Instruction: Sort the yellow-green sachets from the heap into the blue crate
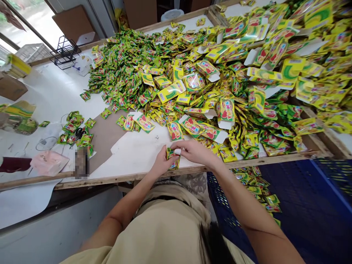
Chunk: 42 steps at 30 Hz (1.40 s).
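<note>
At the table's front edge I hold a small yellow-and-green carton [173, 164] upright, its white end flap turned up toward me. My left hand [161, 161] is closed around its left side, thumb across the front. The fingers of my right hand [195, 151] are closed at the white flap on top. Right beyond my hands lie several printed cartons [174, 130] with open white flaps. Behind them spreads a large heap of small green and yellow candy packets [129, 66]. What is inside the held carton is hidden.
A wooden rim [115, 180] edges the white table. On the left lie black scissors [80, 132] among packets, a pink tissue pack [49, 162] and a jar [26, 124]. A black wire rack [64, 53] stands farther back. Below right is a blue crate [299, 205] with packets.
</note>
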### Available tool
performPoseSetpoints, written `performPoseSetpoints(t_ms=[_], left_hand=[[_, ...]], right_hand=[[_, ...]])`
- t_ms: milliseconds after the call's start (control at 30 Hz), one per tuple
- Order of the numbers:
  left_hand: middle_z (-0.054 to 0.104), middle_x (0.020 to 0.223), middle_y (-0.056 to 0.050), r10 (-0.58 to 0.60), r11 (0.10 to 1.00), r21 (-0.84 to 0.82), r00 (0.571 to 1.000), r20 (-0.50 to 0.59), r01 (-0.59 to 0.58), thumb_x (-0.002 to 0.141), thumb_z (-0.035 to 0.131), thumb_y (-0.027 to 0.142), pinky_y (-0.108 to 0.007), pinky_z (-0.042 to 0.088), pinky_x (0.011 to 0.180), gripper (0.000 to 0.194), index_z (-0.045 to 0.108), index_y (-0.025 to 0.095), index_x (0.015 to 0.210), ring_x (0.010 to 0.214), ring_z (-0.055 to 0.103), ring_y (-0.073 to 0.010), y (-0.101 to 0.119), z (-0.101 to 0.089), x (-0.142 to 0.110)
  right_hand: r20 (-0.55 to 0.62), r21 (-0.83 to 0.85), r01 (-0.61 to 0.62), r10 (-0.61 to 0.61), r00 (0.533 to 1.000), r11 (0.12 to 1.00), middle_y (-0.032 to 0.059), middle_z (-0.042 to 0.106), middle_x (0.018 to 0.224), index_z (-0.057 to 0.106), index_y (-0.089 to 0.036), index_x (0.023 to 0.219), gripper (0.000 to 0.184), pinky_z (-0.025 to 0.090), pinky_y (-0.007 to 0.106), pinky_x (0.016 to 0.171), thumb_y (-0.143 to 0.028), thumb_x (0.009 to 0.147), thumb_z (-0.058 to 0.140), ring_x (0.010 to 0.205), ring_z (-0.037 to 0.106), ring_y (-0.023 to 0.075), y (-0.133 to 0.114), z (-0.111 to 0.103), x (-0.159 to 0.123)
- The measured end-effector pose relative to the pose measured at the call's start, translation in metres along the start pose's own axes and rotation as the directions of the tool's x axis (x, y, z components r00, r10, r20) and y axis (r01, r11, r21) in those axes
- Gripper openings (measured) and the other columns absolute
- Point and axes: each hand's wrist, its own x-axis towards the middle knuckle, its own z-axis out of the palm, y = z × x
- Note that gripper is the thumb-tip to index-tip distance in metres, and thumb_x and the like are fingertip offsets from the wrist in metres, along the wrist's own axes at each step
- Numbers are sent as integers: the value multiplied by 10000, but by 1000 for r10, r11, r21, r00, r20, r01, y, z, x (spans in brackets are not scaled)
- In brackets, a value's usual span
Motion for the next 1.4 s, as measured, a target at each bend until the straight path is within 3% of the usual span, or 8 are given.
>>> performPoseSetpoints(t_ms=[133, 333, 533, 767, 1000, 1133, 1267, 1400], left_hand=[[607, 903, -13, -1, 999, 34, 1000, -23, 2, 691, 675, 228, -283, 452, 786, 335, 529, 151, 982, 848, 542, -157, 1, -1, 2], [655, 959, -55, -125, 984, -123, 992, 21, 127, 669, 732, 284, -291, 467, 771, 454, 532, 146, 1052, 851, 594, -174, -2, -3, 5], [639, 1043, -69, -74, 997, -33, 997, 23, 75, 650, 750, 272, -299, 460, 817, 537, 511, 153, 1116, 917, 588, -181, -2, -4, 4], [658, 847, -24, -154, 987, 49, 988, 7, 154, 611, 777, 316, -296, 459, 737, 429, 575, 147, 950, 769, 577, -163, -4, -8, 0], [673, 993, -99, -192, 877, -410, 965, 181, 252, 737, 634, 565, -334, 481, 784, 509, 592, 147, 1027, 896, 617, -210, -4, -16, 9], [694, 927, -101, -308, 792, -430, 891, 333, 434, 634, 761, 411, -356, 483, 793, 433, 632, 140, 947, 863, 641, -226, 6, -26, 24], [701, 826, -101, -359, 757, -370, 816, 454, 539, 536, 811, 310, -370, 487, 750, 411, 658, 128, 871, 751, 650, -220, 12, -36, 35], [692, 790, -56, -266, 903, -320, 958, 107, 287, 608, 786, 339, -349, 493, 769, 291, 642, 153, 780, 731, 635, -169, 5, -35, 27]], right_hand=[[36, 34, 58, -59, 998, 998, 33, 709, 865, 694, -223, 904, 190, 448, 270, 727, -153, 781, 567, 801, 624, 183, -4, 9, 0], [-347, 376, -115, 254, 903, 920, 40, 656, 927, 612, -202, 979, 186, 429, 260, 562, -287, 824, 553, 596, 518, 118, 17, 18, -11], [-94, 736, -207, 400, 912, 644, -37, 526, 599, 580, -192, 901, 298, 394, 242, 483, -457, 766, 604, 490, 467, 102, 24, 30, -20], [40, 820, -237, 361, 932, 521, -64, 495, 579, 574, -185, 825, 305, 362, 210, 450, -409, 662, 703, 470, 438, 70, 15, 34, -8], [221, 890, -346, 383, 897, 297, -76, 499, 589, 549, -192, 775, 265, 331, 199, 436, -227, 551, 686, 439, 408, 50, 24, 32, 2], [169, 893, -305, 383, 908, 329, -86, 464, 547, 528, -191, 728, 246, 320, 202, 454, -225, 545, 690, 447, 390, 57, 25, 38, 6], [-24, 842, -157, 327, 945, 516, -60, 519, 622, 553, -185, 746, 217, 381, 226, 546, -280, 617, 700, 552, 464, 86, 23, 43, 9], [-216, 626, -12, 187, 958, 780, 15, 628, 803, 619, -185, 826, 138, 457, 312, 745, -301, 754, 633, 766, 575, 153, 24, 37, 4]])
